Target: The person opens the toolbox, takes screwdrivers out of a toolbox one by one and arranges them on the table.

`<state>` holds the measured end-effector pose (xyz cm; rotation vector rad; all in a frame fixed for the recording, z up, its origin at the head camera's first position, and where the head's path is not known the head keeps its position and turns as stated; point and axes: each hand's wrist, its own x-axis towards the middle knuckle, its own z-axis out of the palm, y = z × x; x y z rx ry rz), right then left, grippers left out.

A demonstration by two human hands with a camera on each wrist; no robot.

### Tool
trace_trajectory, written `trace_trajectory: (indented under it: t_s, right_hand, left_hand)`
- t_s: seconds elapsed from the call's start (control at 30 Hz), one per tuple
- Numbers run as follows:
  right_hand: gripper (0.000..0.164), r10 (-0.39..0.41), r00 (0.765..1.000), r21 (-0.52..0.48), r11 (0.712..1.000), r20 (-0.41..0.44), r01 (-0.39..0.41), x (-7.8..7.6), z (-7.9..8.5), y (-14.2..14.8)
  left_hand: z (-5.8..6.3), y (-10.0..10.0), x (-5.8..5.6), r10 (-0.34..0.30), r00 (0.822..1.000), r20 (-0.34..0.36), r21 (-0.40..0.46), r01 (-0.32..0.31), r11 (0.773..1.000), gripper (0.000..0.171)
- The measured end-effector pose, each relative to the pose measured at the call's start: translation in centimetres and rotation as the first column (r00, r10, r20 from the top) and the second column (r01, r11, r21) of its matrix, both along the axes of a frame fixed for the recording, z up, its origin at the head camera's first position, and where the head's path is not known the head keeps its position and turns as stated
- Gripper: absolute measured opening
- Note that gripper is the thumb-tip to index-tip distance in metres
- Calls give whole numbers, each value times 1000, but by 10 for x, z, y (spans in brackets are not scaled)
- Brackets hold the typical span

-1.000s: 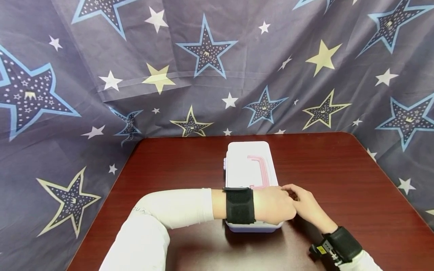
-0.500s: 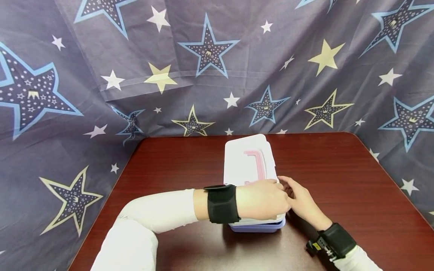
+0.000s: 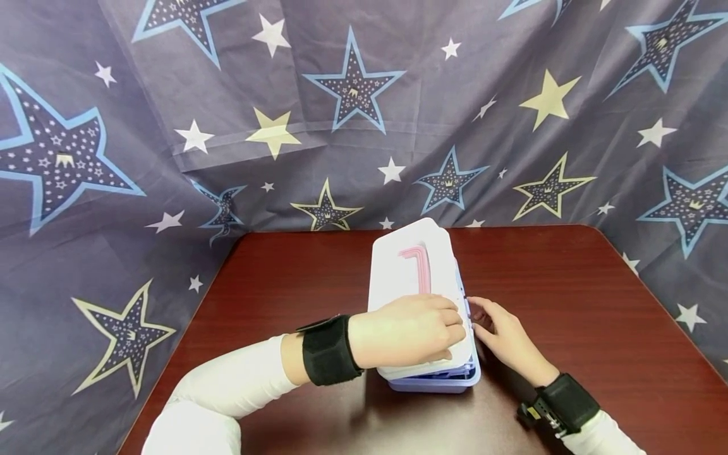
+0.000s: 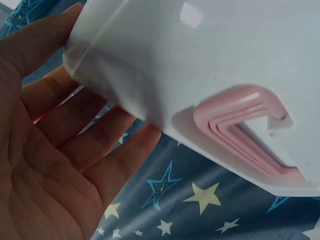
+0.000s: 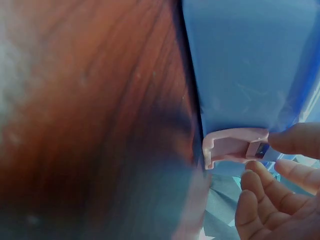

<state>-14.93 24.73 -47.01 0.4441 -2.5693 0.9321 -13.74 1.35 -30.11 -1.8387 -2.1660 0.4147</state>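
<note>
A storage box has a lavender-blue base [image 3: 429, 385] and a white lid [image 3: 392, 272] with a pink handle [image 3: 422, 268]. The lid sits tilted, its right edge raised, leaving a gap above the base along the right and front. My left hand [image 3: 406, 332] reaches across the lid and grips its right edge; the left wrist view shows fingers curled at the lid's rim [image 4: 125, 55]. Beside the box's right wall, my right hand [image 3: 509, 338] has loosely bent fingers. In the right wrist view its thumb and fingertips are at a pink latch [image 5: 230, 142] on the blue wall [image 5: 240, 65].
The box stands on a dark red wooden table [image 3: 307, 272]. Behind and beside the table hangs a grey cloth [image 3: 227, 101] printed with stars. Black bands with cameras are strapped on both wrists, the right band [image 3: 567, 403] being near the table.
The lid has gone from lying flat to tilting up at its right side. My left hand has moved left with it. My right hand stays beside the box with little movement.
</note>
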Motion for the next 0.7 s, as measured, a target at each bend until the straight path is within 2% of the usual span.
trace_trajectory:
  t_s: [0.13, 0.33, 0.5, 0.7]
  right_hand:
    - [43, -3, 1000, 14, 1000, -10, 3, -6, 1, -1]
    - [40, 24, 1000, 34, 999, -14, -24, -12, -1, 0]
    - [39, 91, 996, -14, 996, 23, -91, -21, -4, 4]
    - [34, 153, 987, -57, 987, 50, -150, -29, -3, 6]
  left_hand:
    - [1, -3, -1, -6, 1000, -4, 14, 6, 1000, 27]
    - [0, -12, -3, 12, 999, 30, 43, -14, 999, 25]
    - [-3, -14, -4, 4, 1000, 25, 66, -6, 998, 25]
    - [0, -19, -5, 12, 998, 55, 58, -15, 998, 24]
